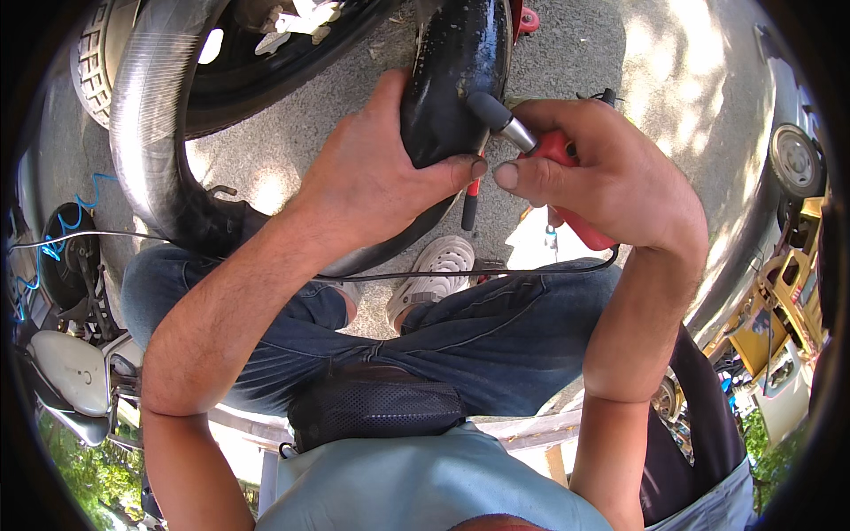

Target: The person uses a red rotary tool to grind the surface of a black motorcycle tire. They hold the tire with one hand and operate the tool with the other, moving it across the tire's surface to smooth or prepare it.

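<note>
A large black inner tube curves over my lap, its wet-looking, shiny stretch between my hands. My left hand is closed round that stretch, thumb along its near side. In my right hand is a red corded grinder with a metal collar and a dark rounded tip. That tip lies at the tube's right side and seems to touch it. From the grinder's lower end a black cord runs left across my legs. The tube's other arm, with its valve stem, bends round on the left.
A wheel with a tyre stands at the far left. Beneath the tube hangs or lies a red-and-black handled tool. My shoe is on the concrete just below. A blue coiled hose is at left, a vehicle wheel at right.
</note>
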Demonstrator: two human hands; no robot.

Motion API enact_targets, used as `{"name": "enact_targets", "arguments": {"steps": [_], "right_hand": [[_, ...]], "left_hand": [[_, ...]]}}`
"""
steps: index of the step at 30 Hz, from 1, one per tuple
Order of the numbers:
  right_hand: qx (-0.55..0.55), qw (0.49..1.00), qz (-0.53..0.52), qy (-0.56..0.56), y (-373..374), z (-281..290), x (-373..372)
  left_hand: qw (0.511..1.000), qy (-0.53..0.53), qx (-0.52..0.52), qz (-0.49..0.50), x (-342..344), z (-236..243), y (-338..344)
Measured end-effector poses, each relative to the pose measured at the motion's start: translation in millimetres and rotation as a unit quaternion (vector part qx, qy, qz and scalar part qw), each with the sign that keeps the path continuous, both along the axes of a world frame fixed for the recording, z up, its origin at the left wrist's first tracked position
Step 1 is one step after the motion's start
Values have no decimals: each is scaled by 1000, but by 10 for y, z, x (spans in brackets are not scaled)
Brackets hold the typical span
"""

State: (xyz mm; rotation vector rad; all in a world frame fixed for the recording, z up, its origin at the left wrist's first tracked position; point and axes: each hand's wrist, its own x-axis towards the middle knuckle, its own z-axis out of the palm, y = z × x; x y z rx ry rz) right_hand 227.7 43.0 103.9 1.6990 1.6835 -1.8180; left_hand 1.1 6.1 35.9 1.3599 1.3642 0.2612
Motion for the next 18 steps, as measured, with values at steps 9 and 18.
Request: {"name": "enact_targets", "arguments": {"steps": [9, 18], "right_hand": [[23, 999, 41, -5, 16, -46, -2], [-21, 1000, 2, -2, 32, -22, -26]], "left_hand": [[1000, 8, 21, -6, 2, -19, -2], [1000, 6, 20, -9, 5, -57, -4]]}}
